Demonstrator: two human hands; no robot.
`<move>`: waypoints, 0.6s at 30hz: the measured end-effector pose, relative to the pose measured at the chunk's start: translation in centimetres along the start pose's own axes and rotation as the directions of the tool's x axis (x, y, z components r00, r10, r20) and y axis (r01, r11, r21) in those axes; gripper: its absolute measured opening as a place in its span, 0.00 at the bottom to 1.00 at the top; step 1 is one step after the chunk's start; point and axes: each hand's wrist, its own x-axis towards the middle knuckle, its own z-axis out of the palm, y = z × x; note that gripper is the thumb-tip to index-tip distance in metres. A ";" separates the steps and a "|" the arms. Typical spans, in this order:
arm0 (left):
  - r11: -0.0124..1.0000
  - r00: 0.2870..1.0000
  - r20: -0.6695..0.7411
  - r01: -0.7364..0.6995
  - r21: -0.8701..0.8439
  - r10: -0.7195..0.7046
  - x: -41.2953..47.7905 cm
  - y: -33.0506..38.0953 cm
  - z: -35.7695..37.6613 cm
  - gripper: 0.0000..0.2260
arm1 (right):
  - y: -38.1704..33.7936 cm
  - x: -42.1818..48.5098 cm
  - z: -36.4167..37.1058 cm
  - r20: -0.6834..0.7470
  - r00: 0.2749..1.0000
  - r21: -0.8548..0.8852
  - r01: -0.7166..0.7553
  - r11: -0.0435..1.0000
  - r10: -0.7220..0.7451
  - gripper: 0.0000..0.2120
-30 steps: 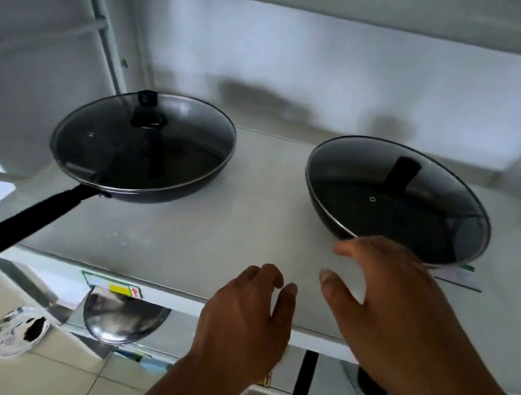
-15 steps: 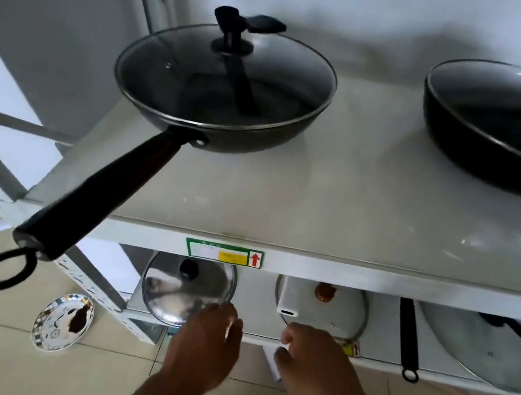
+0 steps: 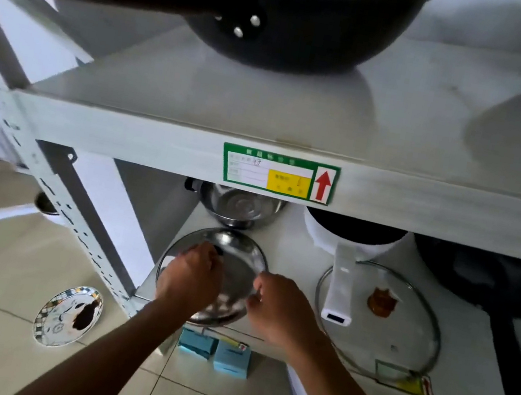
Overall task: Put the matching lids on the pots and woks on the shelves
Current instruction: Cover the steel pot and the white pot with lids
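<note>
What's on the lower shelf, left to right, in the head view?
Steel lid with both hands on it, the left hand and the right hand → white pot handle → glass lid → black pan handle.

Soft, even daylight leaves the scene bright, with broad pale shadows under the black wok (image 3: 303,27) on the upper shelf (image 3: 268,108), wide-angle bending at the edges, and slight overall motion blur.
</note>
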 end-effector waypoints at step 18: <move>0.996 0.995 -0.066 0.076 -0.047 -0.079 8.5 -5.1 6.2 0.23 | -0.1 9.6 9.5 -0.267 0.931 -0.032 0.250 0.968 -0.250 0.14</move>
